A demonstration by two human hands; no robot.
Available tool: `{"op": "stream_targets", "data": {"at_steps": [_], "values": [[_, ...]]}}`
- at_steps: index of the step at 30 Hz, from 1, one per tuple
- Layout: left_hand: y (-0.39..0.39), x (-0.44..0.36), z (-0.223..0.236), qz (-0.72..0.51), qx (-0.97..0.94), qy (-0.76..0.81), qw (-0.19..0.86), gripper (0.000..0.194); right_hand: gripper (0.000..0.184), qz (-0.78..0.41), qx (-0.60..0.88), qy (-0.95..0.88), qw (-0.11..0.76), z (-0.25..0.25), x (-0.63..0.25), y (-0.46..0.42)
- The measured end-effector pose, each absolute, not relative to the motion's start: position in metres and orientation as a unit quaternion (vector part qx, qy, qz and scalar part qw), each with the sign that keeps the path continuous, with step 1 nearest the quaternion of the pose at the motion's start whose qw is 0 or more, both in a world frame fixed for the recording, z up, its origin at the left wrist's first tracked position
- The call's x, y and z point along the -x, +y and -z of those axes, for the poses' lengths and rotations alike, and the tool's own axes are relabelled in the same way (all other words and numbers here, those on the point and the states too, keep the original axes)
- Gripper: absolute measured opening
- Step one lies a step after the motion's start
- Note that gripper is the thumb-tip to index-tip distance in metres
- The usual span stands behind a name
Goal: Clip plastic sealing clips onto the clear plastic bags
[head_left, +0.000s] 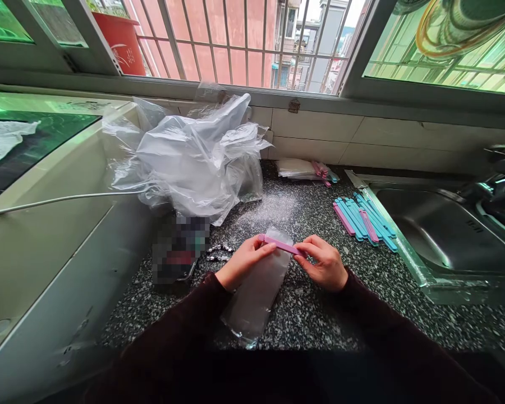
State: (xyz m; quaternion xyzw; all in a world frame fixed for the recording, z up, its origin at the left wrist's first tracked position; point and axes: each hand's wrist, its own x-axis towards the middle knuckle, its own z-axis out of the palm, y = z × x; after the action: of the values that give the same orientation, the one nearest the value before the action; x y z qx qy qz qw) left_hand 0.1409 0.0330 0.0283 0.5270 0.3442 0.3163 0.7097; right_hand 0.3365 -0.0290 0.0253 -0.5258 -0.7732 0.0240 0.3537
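Note:
A pink bag sealing clip (283,246) spans the gap between my hands, lying across the upper part of a clear plastic bag (256,297). My left hand (246,261) pinches the clip's left end. At its right end, my right hand (323,262) grips it between thumb and fingers. The bag looks flat and hangs down toward the counter's front edge; its top sticks out a little beyond the clip. Whether the clip is fully closed over the bag, I cannot tell.
Blue and pink sealing clips (364,219) lie beside the steel sink (446,224). Behind them sits a stack of clear bags with clips (305,170). Crumpled plastic (193,151) fills the back left. A bracelet (219,252) and a blurred-out object (179,249) lie left of my hands on the speckled counter (311,320).

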Motion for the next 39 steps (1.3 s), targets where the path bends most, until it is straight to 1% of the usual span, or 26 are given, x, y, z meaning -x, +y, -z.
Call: {"op": "stream_targets", "data": {"at_steps": [4, 7, 9, 13, 15, 21, 27, 34, 39], "values": [[0.031, -0.144, -0.032, -0.293, -0.437, 0.324, 0.786, 0.060, 0.010, -0.022, 0.522, -0.777, 0.350, -0.024, -0.336, -0.029], [0.031, -0.145, -0.032, -0.279, -0.408, 0.306, 0.814, 0.070, 0.010, -0.023, 0.518, -0.780, 0.350, -0.023, -0.335, -0.029], [0.031, -0.145, -0.031, -0.290, -0.433, 0.318, 0.792, 0.069, 0.010, -0.027, 0.516, -0.781, 0.352, -0.022, -0.335, -0.029], [0.034, -0.142, -0.028, -0.315, -0.513, 0.357, 0.714, 0.058, 0.010, -0.037, 0.511, -0.782, 0.356, -0.019, -0.335, -0.029], [0.035, -0.142, -0.027, -0.316, -0.528, 0.359, 0.702, 0.056, 0.010, -0.043, 0.508, -0.783, 0.357, -0.018, -0.334, -0.030], [0.034, -0.144, -0.026, -0.313, -0.510, 0.367, 0.712, 0.055, 0.009, -0.045, 0.502, -0.785, 0.360, -0.016, -0.334, -0.030], [0.031, -0.147, -0.026, -0.337, -0.451, 0.383, 0.732, 0.049, 0.010, -0.017, 0.503, -0.789, 0.354, -0.016, -0.332, -0.031], [0.031, -0.147, -0.017, -0.349, -0.428, 0.390, 0.737, 0.052, 0.011, 0.004, 0.508, -0.790, 0.343, -0.015, -0.331, -0.032], [0.033, -0.148, -0.012, -0.367, -0.422, 0.386, 0.734, 0.049, 0.010, 0.010, 0.502, -0.791, 0.349, -0.016, -0.331, -0.032]]}}
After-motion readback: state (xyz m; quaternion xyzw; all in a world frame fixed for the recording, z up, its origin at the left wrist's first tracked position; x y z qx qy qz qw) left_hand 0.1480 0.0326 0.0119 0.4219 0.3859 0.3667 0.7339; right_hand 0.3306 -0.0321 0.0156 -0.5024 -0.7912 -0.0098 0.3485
